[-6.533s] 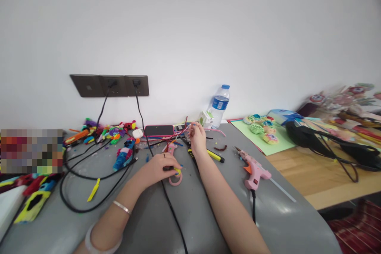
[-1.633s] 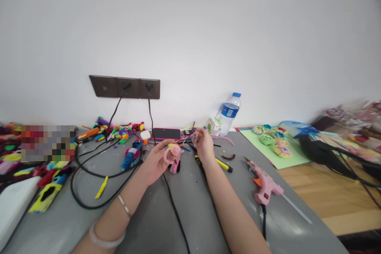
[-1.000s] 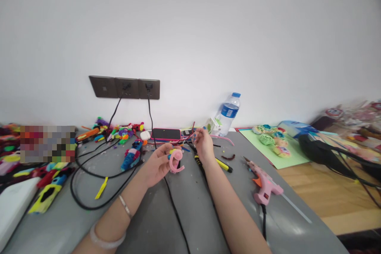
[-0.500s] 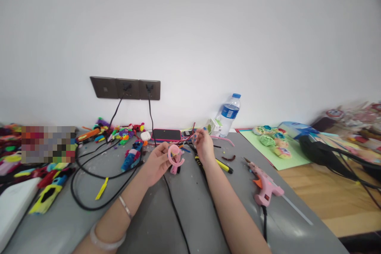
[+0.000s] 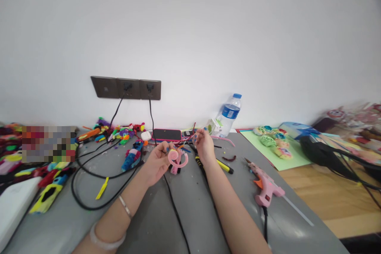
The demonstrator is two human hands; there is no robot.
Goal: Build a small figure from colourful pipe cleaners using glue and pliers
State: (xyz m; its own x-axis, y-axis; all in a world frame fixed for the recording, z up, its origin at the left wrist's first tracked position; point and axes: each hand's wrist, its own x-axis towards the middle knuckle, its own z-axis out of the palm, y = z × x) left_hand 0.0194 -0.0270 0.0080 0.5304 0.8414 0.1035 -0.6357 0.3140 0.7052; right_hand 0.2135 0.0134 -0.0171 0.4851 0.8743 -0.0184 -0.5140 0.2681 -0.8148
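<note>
Left hand [image 5: 156,163] pinches pink curl [image 5: 178,166], curl at hand's 3 o'clock. Right hand [image 5: 204,147] at curl's 2 o'clock; cannot tell its grip.

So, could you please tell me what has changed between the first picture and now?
The left hand has shifted a little left, and the pink curl, low beneath it at first, is now held higher and turned, beside it. The view itself has swung slightly left. The right hand, glue gun and bottle stayed about where they were.
</note>
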